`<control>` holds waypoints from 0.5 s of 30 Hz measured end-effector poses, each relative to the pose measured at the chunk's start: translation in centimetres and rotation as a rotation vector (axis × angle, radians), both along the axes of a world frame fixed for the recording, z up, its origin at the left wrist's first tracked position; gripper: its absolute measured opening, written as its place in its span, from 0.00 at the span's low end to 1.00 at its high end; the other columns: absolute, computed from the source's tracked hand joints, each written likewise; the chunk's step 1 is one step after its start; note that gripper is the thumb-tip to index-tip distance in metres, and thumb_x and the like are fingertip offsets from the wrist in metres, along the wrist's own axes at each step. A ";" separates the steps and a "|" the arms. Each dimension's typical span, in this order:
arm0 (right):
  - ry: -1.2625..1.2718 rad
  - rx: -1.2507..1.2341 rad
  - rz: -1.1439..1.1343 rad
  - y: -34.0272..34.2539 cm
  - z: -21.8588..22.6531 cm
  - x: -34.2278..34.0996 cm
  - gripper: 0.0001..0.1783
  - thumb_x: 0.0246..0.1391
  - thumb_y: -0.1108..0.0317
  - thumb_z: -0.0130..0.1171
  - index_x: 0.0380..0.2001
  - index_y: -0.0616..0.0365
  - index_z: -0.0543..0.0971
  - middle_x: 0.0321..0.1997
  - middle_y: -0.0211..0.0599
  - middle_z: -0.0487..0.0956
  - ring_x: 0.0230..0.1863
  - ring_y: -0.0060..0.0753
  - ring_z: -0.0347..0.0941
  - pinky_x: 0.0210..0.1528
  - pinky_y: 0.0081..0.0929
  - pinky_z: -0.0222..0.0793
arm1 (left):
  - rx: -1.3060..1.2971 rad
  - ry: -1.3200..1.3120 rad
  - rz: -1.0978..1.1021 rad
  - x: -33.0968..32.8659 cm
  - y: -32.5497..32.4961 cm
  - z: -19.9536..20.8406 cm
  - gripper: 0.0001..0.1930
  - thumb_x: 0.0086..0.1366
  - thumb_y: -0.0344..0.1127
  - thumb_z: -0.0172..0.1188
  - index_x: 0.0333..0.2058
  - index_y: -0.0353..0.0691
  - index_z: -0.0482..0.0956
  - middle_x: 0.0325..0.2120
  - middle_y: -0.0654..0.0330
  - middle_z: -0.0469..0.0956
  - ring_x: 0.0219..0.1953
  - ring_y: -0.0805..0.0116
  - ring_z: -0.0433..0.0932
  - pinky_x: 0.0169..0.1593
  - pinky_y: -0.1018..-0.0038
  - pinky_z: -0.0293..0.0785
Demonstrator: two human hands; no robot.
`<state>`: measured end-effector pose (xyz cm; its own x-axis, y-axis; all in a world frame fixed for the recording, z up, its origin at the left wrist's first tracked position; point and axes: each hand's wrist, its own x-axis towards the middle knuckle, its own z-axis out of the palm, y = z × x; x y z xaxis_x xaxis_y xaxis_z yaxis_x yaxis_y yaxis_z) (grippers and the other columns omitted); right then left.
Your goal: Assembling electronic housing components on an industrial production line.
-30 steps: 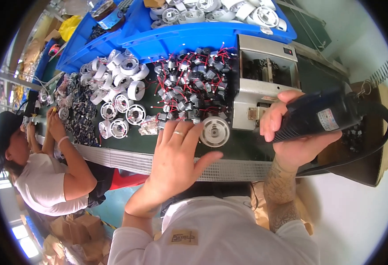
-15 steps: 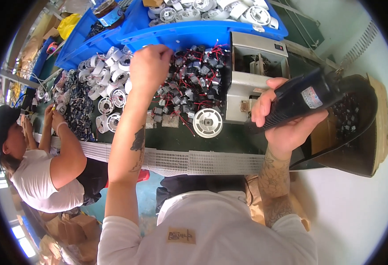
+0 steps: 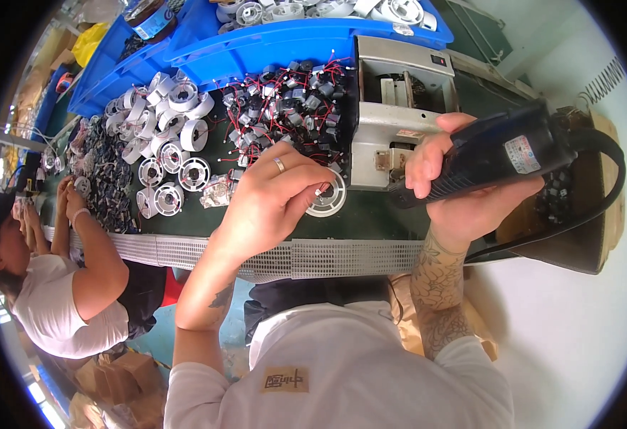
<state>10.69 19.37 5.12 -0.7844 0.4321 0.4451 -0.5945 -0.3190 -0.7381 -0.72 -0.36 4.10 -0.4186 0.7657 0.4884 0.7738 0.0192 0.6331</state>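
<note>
With fingertips pinched together, my left hand (image 3: 274, 193) is over a white round plastic housing (image 3: 336, 203) lying near the table's front edge. Between thumb and forefinger is a tiny pale piece with a reddish spot, too small to name. My right hand (image 3: 474, 207) grips a black corded electric screwdriver (image 3: 485, 157), tilted with its ribbed end toward the lower left; its tip does not show. Behind my left hand lies a pile of small grey motors (image 3: 292, 100) with red wires. White ring-shaped housings (image 3: 167, 129) are heaped to its left.
A beige metal machine (image 3: 370, 154) stands between the motors and the screwdriver. Blue bins (image 3: 277, 53) line the back, one full of white parts. A cardboard box (image 3: 610, 204) is at right. To the left, a co-worker (image 3: 70, 293) handles a part beside dark wired pieces (image 3: 113, 175).
My left hand has come from the blue bin's edge toward me and right, over the round housing. The screwdriver stays in my right hand, almost in place. The view has shifted slightly.
</note>
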 end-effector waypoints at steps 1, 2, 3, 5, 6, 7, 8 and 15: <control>-0.001 0.004 -0.001 0.1 0.1 0.1 0.59 0.48 0.16 0.21 0.50 0.66 0.70 0.21 0.36 0.72 0.16 0.30 0.65 0.20 0.28 0.63 | 0.004 -0.001 -0.001 0.0 0.1 -0.3 0.10 0.51 0.21 0.65 0.34 0.38 0.81 0.29 0.58 0.79 0.33 0.58 0.75 0.36 0.67 0.74; -0.016 0.018 -0.018 0.2 0.4 0.3 0.60 0.47 0.15 0.23 0.50 0.66 0.70 0.21 0.36 0.72 0.16 0.30 0.66 0.20 0.29 0.63 | 0.018 0.041 0.019 0.0 0.2 -0.6 0.10 0.50 0.19 0.65 0.33 0.37 0.81 0.28 0.58 0.79 0.31 0.60 0.74 0.35 0.68 0.72; -0.031 0.034 -0.034 0.3 0.7 0.4 0.60 0.46 0.15 0.24 0.51 0.66 0.70 0.22 0.36 0.72 0.17 0.30 0.66 0.21 0.29 0.63 | 0.033 0.082 0.040 -0.1 0.2 -0.7 0.10 0.49 0.18 0.65 0.32 0.35 0.81 0.27 0.59 0.78 0.30 0.61 0.73 0.34 0.70 0.71; 0.019 0.027 -0.005 1.0 1.2 0.8 0.61 0.44 0.14 0.26 0.51 0.66 0.70 0.23 0.37 0.73 0.17 0.30 0.66 0.21 0.30 0.63 | 0.014 0.083 0.022 -0.1 0.1 -0.5 0.11 0.48 0.17 0.64 0.31 0.35 0.81 0.27 0.59 0.78 0.31 0.61 0.73 0.35 0.69 0.71; 0.073 0.014 0.034 1.3 1.4 0.9 0.62 0.43 0.13 0.28 0.51 0.67 0.70 0.23 0.37 0.73 0.18 0.31 0.67 0.22 0.30 0.64 | -0.012 0.088 0.013 -0.2 0.0 -0.3 0.11 0.47 0.17 0.64 0.31 0.35 0.81 0.28 0.59 0.78 0.32 0.60 0.73 0.35 0.69 0.71; 0.067 0.021 0.025 1.4 1.9 1.0 0.62 0.43 0.13 0.28 0.51 0.67 0.70 0.23 0.37 0.73 0.18 0.31 0.67 0.22 0.30 0.64 | -0.004 0.082 0.004 -0.1 -0.1 -0.2 0.11 0.47 0.17 0.64 0.31 0.35 0.81 0.28 0.59 0.78 0.32 0.60 0.73 0.35 0.69 0.71; 0.101 0.015 -0.005 1.3 2.3 0.8 0.65 0.38 0.11 0.26 0.49 0.68 0.70 0.22 0.39 0.73 0.17 0.32 0.67 0.20 0.29 0.64 | -0.022 0.099 0.015 0.1 -0.1 -0.1 0.11 0.47 0.16 0.64 0.31 0.35 0.81 0.28 0.58 0.78 0.32 0.60 0.72 0.35 0.69 0.71; 0.104 0.009 -0.117 1.2 1.6 0.5 0.68 0.33 0.08 0.24 0.45 0.68 0.69 0.22 0.41 0.74 0.18 0.33 0.69 0.20 0.29 0.67 | -0.068 0.070 0.188 0.3 -0.2 -1.3 0.16 0.53 0.23 0.64 0.43 0.36 0.78 0.38 0.57 0.77 0.39 0.59 0.77 0.38 0.71 0.73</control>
